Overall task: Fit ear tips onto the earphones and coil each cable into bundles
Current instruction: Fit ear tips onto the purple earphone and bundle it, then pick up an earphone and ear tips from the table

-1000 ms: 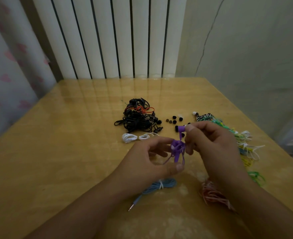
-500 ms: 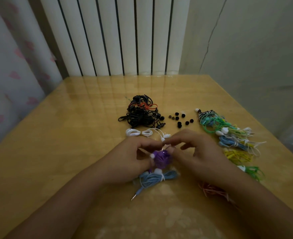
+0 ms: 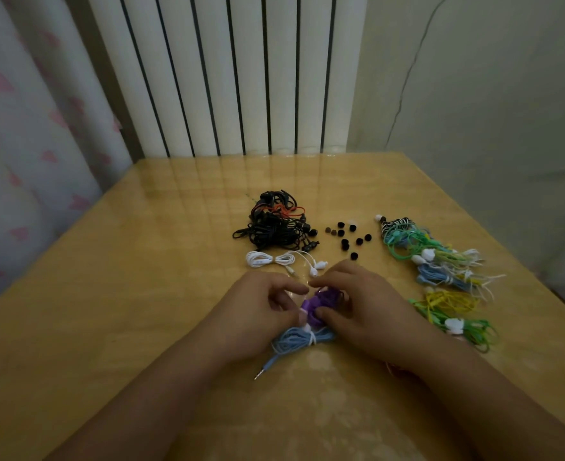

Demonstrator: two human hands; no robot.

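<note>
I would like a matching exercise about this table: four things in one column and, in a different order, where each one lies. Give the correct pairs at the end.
Things:
1. purple earphones
2. black cable pile
3. loose black ear tips
4. light blue bundle

Places:
A. between the black pile and the coloured bundles
B. held between both hands
C. far side, left of the ear tips
D. on the table, just below the hands

Pairs: 1-B, 2-C, 3-A, 4-D
</note>
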